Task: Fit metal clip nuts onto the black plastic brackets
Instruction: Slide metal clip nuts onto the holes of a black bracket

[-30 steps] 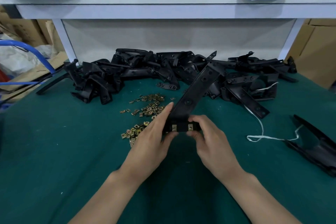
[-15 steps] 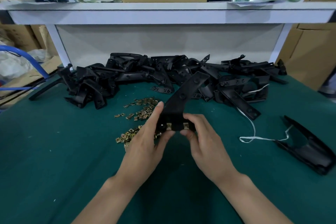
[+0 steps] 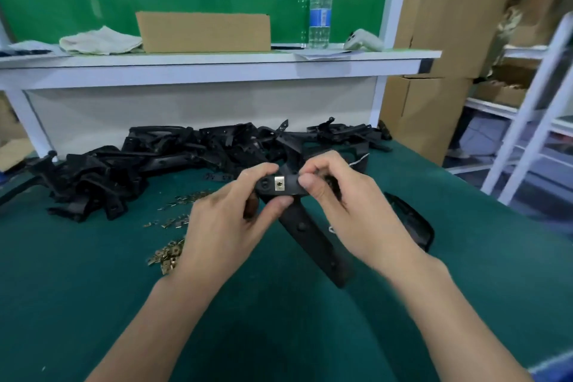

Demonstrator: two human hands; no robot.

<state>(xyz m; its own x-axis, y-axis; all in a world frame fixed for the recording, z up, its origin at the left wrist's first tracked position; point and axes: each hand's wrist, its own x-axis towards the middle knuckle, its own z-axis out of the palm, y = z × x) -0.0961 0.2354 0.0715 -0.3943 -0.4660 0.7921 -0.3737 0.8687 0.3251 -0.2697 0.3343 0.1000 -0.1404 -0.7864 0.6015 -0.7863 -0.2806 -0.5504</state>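
Bracket (image 3: 310, 242) is held above the green mat (image 3: 93, 304). My left hand (image 3: 229, 226) and right hand (image 3: 350, 211) are both pinched on its top end, with one clip nut (image 3: 279, 185) between the thumbs. Risk: uneven squeeze skews the nut or pops it off. Loose nuts (image 3: 169, 254) and bracket pile (image 3: 155, 161) lie behind; shelf (image 3: 217, 67) holds a bottle (image 3: 320, 3).

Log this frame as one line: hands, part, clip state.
left hand: grips black plastic bracket | right hand: pinches bracket end | square metal clip nut: on bracket end | loose clip nuts: on green table
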